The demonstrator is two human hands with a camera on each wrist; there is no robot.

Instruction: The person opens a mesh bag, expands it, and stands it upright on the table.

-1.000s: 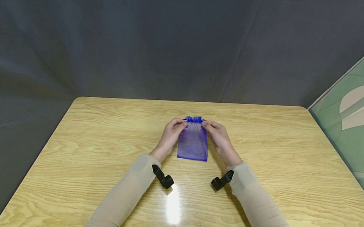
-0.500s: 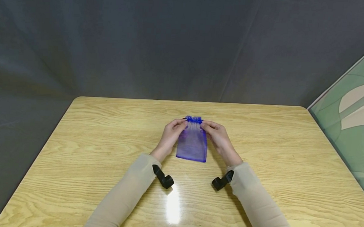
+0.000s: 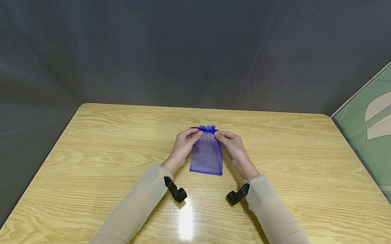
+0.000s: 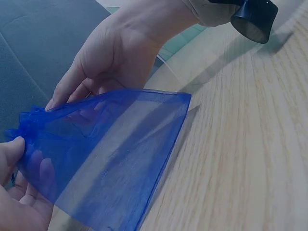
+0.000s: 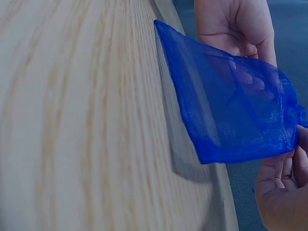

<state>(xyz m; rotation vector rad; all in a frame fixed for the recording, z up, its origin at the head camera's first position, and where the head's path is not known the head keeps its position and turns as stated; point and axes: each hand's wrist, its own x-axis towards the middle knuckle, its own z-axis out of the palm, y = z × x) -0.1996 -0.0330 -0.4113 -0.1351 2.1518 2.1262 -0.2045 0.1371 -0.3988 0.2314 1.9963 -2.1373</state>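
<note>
A sheer blue organza drawstring pouch [image 3: 207, 157] hangs between my two hands in the head view, its gathered neck at the top and its flat bottom edge towards me. My left hand [image 3: 183, 143] pinches the left side of the neck between thumb and fingers. On the opposite side, my right hand [image 3: 234, 147] pinches the neck the same way. A short bit of dark cord [image 3: 194, 128] sticks out past the left fingers. Through the thin cloth, fingers of both hands show behind it. In the left wrist view, the pouch [image 4: 120, 159] looks held above the table.
The light wood-grain table [image 3: 115, 151] spreads out on all sides of the hands. A dark curtain [image 3: 185, 48] stands behind its far edge, and a green-patterned panel [image 3: 379, 119] is at the right. Black wrist cameras [image 3: 179, 195] jut inward from both sleeves.
The right hand has shifted very slightly left at the neck, and the gathers look a little tighter. More cord shows at the left; the pouch's bottom edge has swayed a little.
</note>
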